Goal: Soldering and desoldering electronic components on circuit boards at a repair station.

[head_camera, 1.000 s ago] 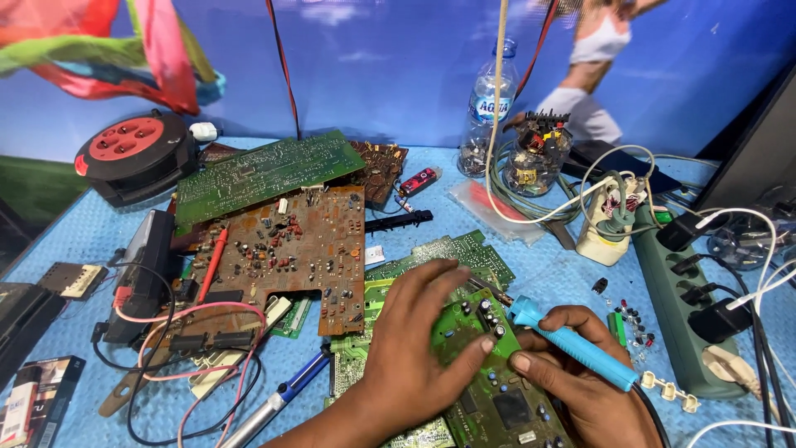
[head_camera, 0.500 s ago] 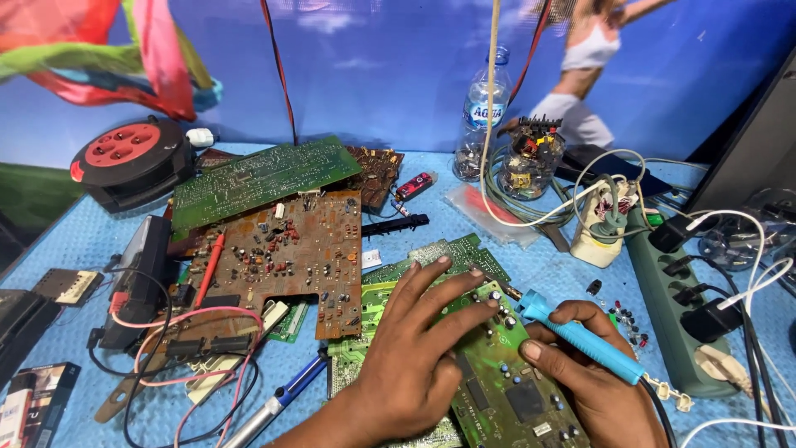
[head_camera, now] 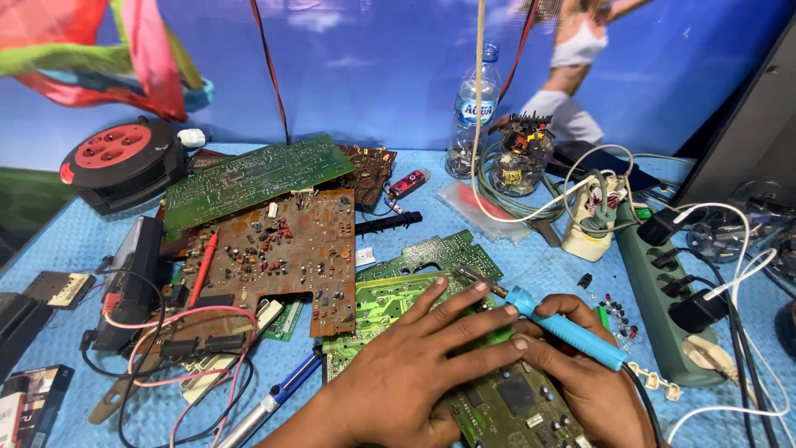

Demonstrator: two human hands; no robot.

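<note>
Right grip (head_camera: 580,373) around soldering iron (head_camera: 566,329) (blue)

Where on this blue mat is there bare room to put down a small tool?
Bare mat shows between the black-and-red cable reel and the black multimeter. A smaller patch lies beside the green power strip. Around the brown circuit board it is crowded.

The left hand (head_camera: 414,373) now lies flatter across the green circuit board (head_camera: 497,398), fingers spread further toward the right hand (head_camera: 580,373). The blue soldering iron (head_camera: 564,328) sits lower in the grip than a second ago, and its tip (metal, dark) now points up-left past the left fingertips.
</note>
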